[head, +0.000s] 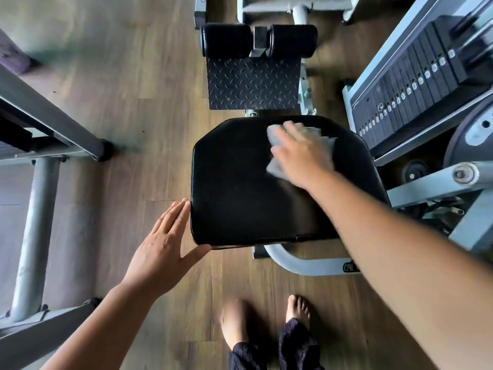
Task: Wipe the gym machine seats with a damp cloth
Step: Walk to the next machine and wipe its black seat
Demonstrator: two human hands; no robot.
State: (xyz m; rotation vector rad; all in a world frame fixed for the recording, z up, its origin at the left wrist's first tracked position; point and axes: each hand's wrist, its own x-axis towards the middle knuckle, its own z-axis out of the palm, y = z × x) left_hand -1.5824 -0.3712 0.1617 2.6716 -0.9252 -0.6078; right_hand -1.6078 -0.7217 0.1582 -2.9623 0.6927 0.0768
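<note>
1. The right hand (pixel 304 153) lies flat on the cloth (pixel 274 166), fingers spread, pressing it onto the far right part of the seat (pixel 240 182). Keeping the palm flat should hold the cloth's full face in contact.
2. The left hand (pixel 162 236) is open, fingers straight and close together, at the seat's near left corner; it appears to steady it.
3. Overlapping passes toward the near edge would likely cover the rest.
4. The seat is black, glossy padding with rounded corners and a stitched front seam. The cloth is pale grey and crumpled.
</note>
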